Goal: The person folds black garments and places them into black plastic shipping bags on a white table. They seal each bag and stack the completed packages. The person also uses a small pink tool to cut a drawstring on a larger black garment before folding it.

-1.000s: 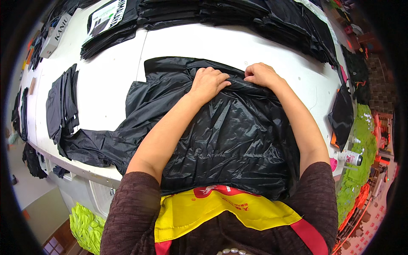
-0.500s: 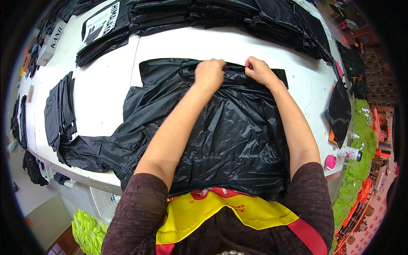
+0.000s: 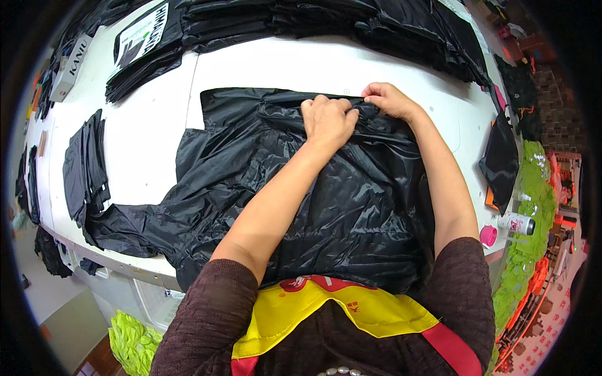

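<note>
A shiny black jacket (image 3: 326, 207) lies spread and wrinkled on the white table, one sleeve (image 3: 128, 225) trailing to the lower left. My left hand (image 3: 328, 122) is closed on gathered fabric just below the jacket's far edge. To its right, my right hand (image 3: 390, 100) pinches that far edge between thumb and fingers. The fabric bunches into folds between the two hands. My fingertips are partly hidden by the hands and the cloth.
Stacks of folded black garments (image 3: 326, 19) line the table's (image 3: 269, 66) far side, with a printed package (image 3: 141, 37) at their left end. More folded black cloth (image 3: 86, 163) lies left. At the right edge are a black pouch (image 3: 500, 163), a pink lid (image 3: 488, 235) and a bottle (image 3: 517, 224).
My left hand has moved right and slightly toward me, closer to my right hand. The right end of the jacket's far edge has been drawn in and bunched.
</note>
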`<state>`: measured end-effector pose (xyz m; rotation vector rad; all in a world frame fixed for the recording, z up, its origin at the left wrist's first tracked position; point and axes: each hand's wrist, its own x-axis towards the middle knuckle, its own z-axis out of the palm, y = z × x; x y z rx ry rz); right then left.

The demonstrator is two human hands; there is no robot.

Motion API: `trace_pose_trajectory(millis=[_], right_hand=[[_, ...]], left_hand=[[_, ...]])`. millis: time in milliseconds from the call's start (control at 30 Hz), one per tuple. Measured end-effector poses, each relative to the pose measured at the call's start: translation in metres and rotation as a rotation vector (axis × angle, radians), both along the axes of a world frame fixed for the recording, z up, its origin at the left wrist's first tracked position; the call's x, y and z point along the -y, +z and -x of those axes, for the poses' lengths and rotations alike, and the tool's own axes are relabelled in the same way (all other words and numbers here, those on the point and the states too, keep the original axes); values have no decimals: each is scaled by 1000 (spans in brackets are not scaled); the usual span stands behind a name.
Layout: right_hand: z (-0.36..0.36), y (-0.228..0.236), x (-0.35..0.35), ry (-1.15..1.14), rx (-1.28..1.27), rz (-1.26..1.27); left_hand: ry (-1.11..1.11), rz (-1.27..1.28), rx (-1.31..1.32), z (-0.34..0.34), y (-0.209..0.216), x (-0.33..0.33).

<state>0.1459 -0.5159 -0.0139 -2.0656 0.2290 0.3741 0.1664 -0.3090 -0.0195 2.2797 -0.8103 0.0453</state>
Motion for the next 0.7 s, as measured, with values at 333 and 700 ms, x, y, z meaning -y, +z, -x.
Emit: trace_pose_trajectory(millis=[333,700], right_hand=[[5,38,-32,82,239,459],[11,43,-28,24,236,486]], left_hand=[[-72,-55,173,-5,-20,3],[-269,185,387,11,-25,-1]])
